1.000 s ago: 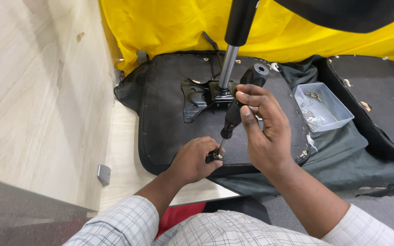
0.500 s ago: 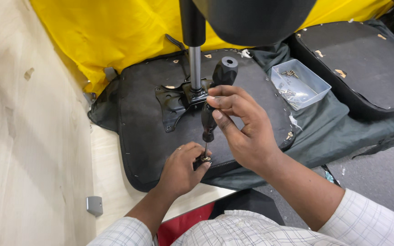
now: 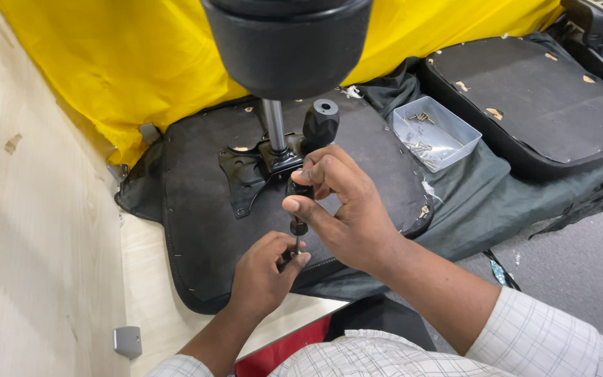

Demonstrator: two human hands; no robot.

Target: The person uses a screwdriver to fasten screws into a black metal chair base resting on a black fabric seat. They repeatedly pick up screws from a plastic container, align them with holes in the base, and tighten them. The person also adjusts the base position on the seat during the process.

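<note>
Pale wooden flooring [image 3: 29, 230] fills the ground left of the black seat pad [image 3: 204, 244], which lies underside up so its metal bracket [image 3: 246, 178] and gas post [image 3: 273, 126] can be reached. At the pad's near edge the left hand [image 3: 263, 276] pinches something small, likely a screw, steadying the tip. Above it the right hand [image 3: 343, 209] wraps the black screwdriver [image 3: 312, 150], whose long axis runs nearly upright, tip pointing down at the pad. Right of the pad sits a clear tray [image 3: 435, 132] of screws.

Matt black plastic screwdriver handle [image 3: 319, 129] (faceted), shiny metal post [image 3: 273, 126], rough dark seat fabric [image 3: 204, 230], clear plastic tray [image 3: 435, 132], yellow cloth [image 3: 141, 63].
</note>
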